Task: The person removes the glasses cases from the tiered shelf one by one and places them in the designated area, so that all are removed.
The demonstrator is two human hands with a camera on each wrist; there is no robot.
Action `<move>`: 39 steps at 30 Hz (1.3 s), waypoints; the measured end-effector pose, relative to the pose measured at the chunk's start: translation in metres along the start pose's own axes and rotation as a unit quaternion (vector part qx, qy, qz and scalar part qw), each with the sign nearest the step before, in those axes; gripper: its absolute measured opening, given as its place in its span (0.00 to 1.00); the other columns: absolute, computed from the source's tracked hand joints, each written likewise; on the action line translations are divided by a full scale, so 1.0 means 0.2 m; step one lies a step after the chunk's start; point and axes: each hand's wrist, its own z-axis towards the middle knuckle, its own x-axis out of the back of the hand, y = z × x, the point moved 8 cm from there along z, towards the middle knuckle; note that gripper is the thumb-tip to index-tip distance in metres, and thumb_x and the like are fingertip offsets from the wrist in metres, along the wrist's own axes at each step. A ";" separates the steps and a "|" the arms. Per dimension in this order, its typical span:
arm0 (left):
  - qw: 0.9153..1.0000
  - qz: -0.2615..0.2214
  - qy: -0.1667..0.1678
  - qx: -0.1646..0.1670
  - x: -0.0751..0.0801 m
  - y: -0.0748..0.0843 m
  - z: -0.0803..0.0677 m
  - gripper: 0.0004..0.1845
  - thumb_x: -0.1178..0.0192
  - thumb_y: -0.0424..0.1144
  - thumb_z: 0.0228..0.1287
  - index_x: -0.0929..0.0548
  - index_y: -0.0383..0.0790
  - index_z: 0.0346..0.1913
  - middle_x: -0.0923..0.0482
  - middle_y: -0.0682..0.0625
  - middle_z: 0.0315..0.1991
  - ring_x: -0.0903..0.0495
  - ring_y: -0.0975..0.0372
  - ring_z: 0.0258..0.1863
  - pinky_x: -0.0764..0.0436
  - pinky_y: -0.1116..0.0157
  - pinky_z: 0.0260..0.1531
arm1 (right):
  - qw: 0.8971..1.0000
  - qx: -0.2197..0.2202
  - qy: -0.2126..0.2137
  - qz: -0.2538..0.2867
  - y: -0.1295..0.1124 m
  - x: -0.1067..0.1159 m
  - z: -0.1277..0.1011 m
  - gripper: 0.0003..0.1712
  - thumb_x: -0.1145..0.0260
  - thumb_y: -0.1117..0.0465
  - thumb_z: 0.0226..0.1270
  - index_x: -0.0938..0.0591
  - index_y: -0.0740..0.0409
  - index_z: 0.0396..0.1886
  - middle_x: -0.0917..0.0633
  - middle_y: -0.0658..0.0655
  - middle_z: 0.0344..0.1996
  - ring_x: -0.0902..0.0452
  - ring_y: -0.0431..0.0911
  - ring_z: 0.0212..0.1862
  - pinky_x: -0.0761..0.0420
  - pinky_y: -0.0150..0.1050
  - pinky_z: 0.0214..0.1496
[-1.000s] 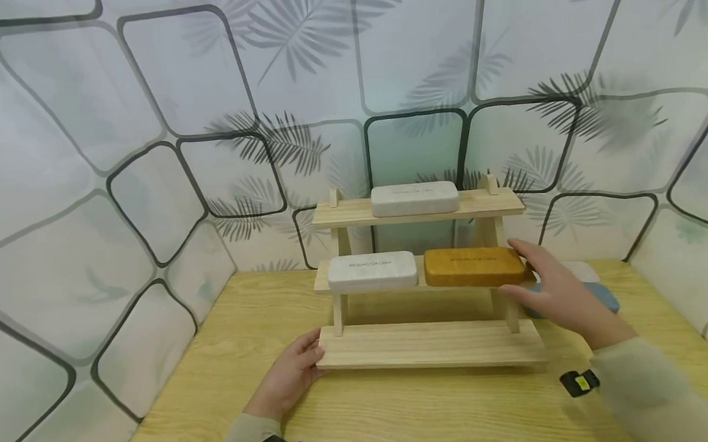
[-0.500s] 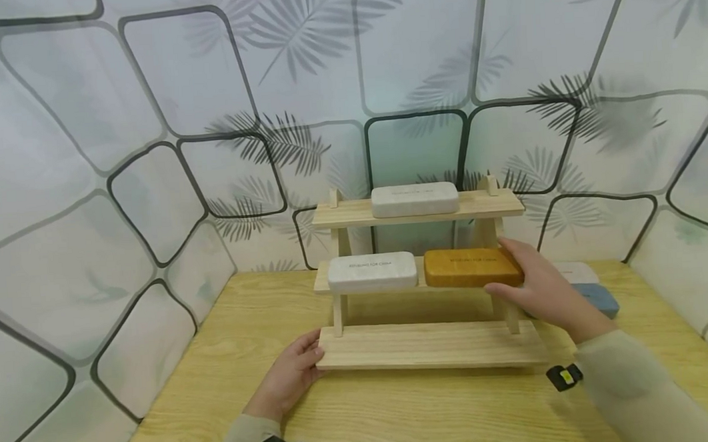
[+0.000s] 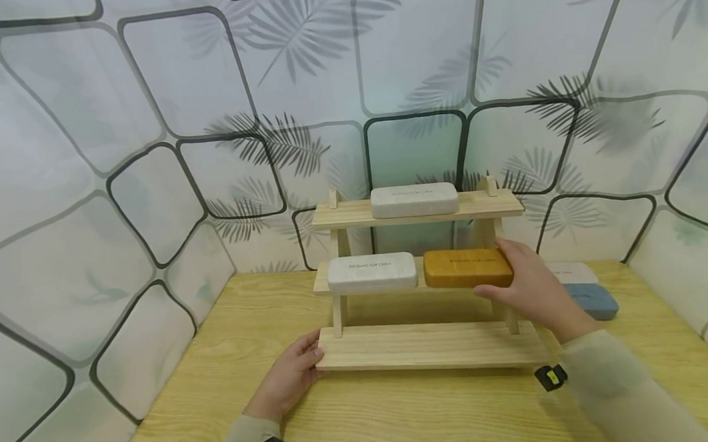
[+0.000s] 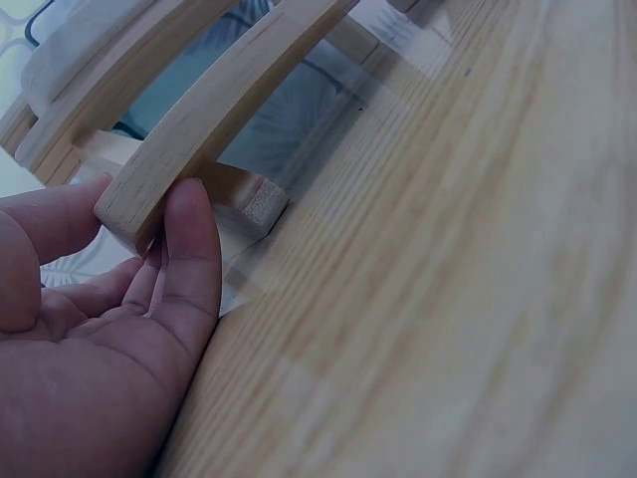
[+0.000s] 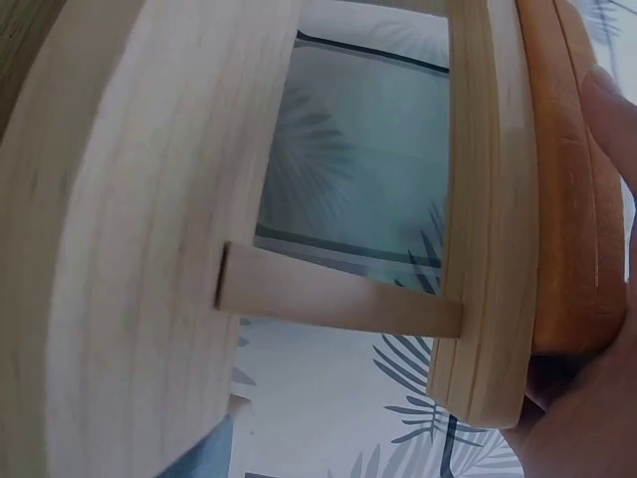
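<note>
My left hand (image 3: 291, 374) pinches the left end of the bottom board of a wooden tiered shelf (image 3: 426, 345). In the left wrist view, thumb and fingers hold that board's end (image 4: 149, 199). An orange glasses case (image 3: 467, 268) lies on the middle tier at the right. Around its right end curls my right hand (image 3: 540, 291), the thumb on its front and the fingers at the back, partly hidden. Beside it on that tier is a white glasses case (image 3: 371, 273); another white case (image 3: 414, 201) rests on the top tier.
Behind my right forearm, a blue case (image 3: 595, 300) and a pale case (image 3: 573, 273) lie on the wood-grain table (image 3: 205, 362). A patterned backdrop (image 3: 412, 64) surrounds the table at the back and sides.
My right hand has moved left, and the orange case's right end has shifted left with it. More of the blue case shows. My left hand has stayed put.
</note>
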 end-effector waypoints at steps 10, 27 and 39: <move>1.000 0.000 0.001 0.000 -0.01 0.01 0.00 0.34 0.51 0.35 0.80 0.53 0.25 0.78 0.47 0.25 0.74 0.31 0.48 0.66 0.24 0.58 0.59 | 0.999 -0.008 0.032 -0.021 0.00 -0.01 0.01 0.67 0.26 0.30 0.55 0.45 0.67 0.80 0.38 0.75 0.71 0.40 0.70 0.67 0.33 0.70 0.61; 1.000 -0.008 0.000 0.005 0.00 0.00 0.01 0.35 0.50 0.35 0.80 0.53 0.25 0.78 0.46 0.26 0.74 0.29 0.49 0.65 0.24 0.58 0.59 | 0.996 0.003 0.081 -0.040 0.00 -0.02 0.01 0.65 0.28 0.27 0.54 0.39 0.64 0.79 0.33 0.75 0.66 0.39 0.71 0.65 0.35 0.70 0.62; 1.000 -0.010 -0.002 0.012 0.00 0.01 0.00 0.35 0.50 0.37 0.80 0.53 0.26 0.79 0.47 0.27 0.75 0.31 0.49 0.66 0.25 0.58 0.61 | 0.996 0.002 0.080 -0.040 -0.01 -0.01 0.01 0.65 0.29 0.26 0.53 0.38 0.64 0.78 0.33 0.75 0.66 0.39 0.71 0.64 0.36 0.70 0.62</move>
